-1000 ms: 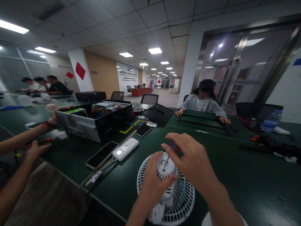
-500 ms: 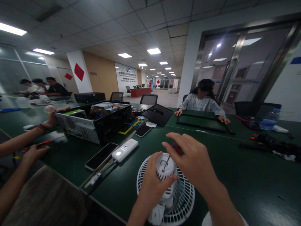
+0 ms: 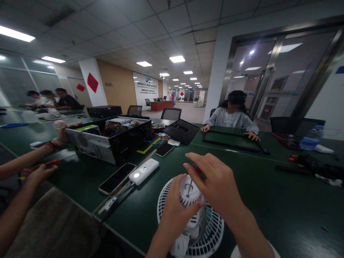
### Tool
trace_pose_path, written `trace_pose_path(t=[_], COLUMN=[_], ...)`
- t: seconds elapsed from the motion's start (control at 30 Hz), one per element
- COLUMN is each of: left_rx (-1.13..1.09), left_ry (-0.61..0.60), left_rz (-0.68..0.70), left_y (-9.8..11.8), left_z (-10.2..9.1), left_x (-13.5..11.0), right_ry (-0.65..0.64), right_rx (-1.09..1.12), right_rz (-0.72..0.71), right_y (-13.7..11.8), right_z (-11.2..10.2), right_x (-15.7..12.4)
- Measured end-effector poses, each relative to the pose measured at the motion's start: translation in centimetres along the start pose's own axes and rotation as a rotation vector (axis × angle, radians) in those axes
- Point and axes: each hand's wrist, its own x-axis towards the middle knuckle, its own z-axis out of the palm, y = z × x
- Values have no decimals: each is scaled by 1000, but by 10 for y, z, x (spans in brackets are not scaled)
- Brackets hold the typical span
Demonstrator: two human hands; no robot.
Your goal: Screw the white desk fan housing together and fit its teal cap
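Observation:
A white electric fan (image 3: pixel 215 229) lies grille-down on the green table in front of me, its motor housing pointing up. My left hand (image 3: pixel 178 208) is wrapped round that housing, thumb on the near side and fingers on the far side. Above it, my right hand (image 3: pixel 215 175) is closed round the handle of a screwdriver (image 3: pixel 190 187). The thin shaft slants down, and its tip meets the top of the housing near a small hole. Most of the handle is hidden by my fingers.
Left of the fan lie a white power bank (image 3: pixel 144 172) with a cable and a phone (image 3: pixel 117 178). A co-worker's hands are by an open computer case (image 3: pixel 107 139). Across the table, a person touches a black frame (image 3: pixel 233 143). A water bottle (image 3: pixel 311 138) stands at right.
My right hand has turned slightly, its fingers drawn a little closer together round the screwdriver. The left hand keeps its hold on the fan. The whole view has shifted slightly.

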Motion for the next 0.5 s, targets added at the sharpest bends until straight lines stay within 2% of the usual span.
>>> trace_pose_path(t=[0.1,0.27,0.37,0.5], left_rx=[-6,3,7,-6], left_ry=[-3,-19,-18,-16], left_rz=[-5,-5,3,6], left_y=[1,3,1,0], left_z=[0,-2,-2,-1], left_x=[0,-1,0,1], right_ry=[-35,-98,-48,24], right_rx=[-19,91,108,21], right_rz=[29,54,26,21], right_y=[0,-1,-1,0], right_z=[0,-8,-7,-2], right_x=[0,1,1,0])
